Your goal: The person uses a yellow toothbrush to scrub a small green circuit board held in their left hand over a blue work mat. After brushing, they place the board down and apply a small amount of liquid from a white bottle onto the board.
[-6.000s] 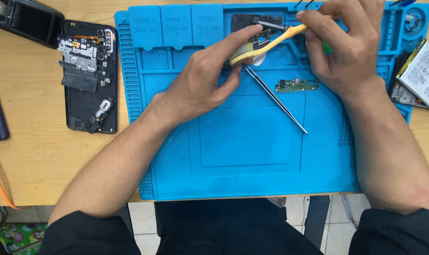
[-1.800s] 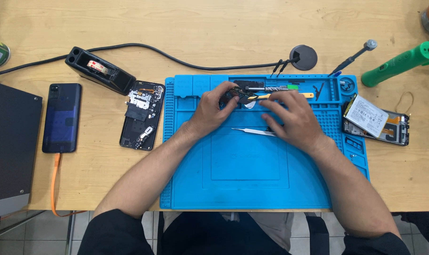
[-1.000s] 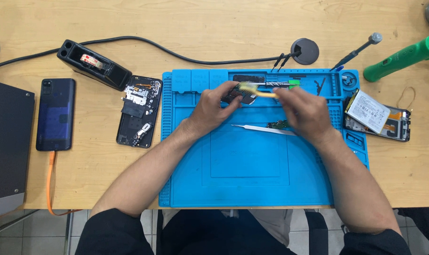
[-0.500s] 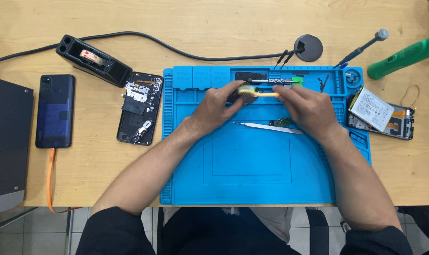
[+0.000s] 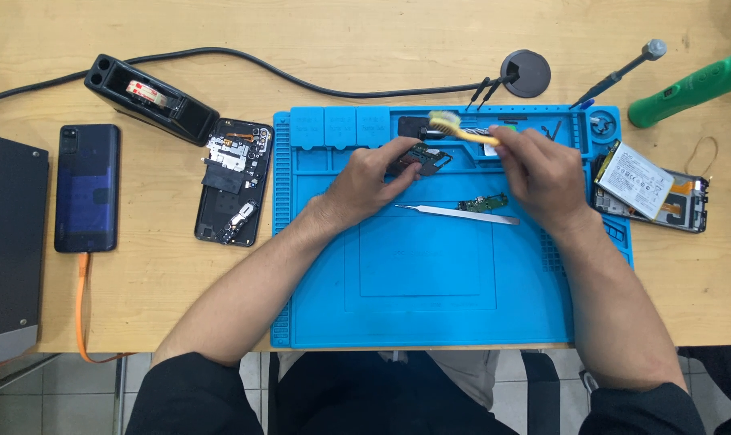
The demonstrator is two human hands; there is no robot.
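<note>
Nearest the person, the blue work mat (image 5: 430,298) lies bare on the counter (image 5: 180,314), with both forearms crossing it toward the far edge.

Beyond that, silver tweezers (image 5: 456,213) lie flat just on the near side of both hands, long axis running left to right. A small green circuit board (image 5: 484,202) rests touching or just beside the tweezers' right end, immediately left of the right hand's wrist.

The left hand (image 5: 365,181) holds a narrow grip, fingertips closed on a small dark circuit board (image 5: 420,157), pinning it at the mat's upper centre. The board projects from the fingertips toward the right and slightly away from the person.

The right hand (image 5: 543,173) is closed on the handle of a yellow brush (image 5: 462,129). The brush's long axis runs from the right grip leftward and slightly away, so the bristle head sits just beyond the dark circuit board, near but apparently not on it. The bristle head is nearer the left grip than the right.

Well left of the left grip, an opened phone body (image 5: 233,181) lies on the counter; further left lies an intact dark phone (image 5: 86,187). Right of the right grip lies a phone frame with a battery (image 5: 647,185).
</note>
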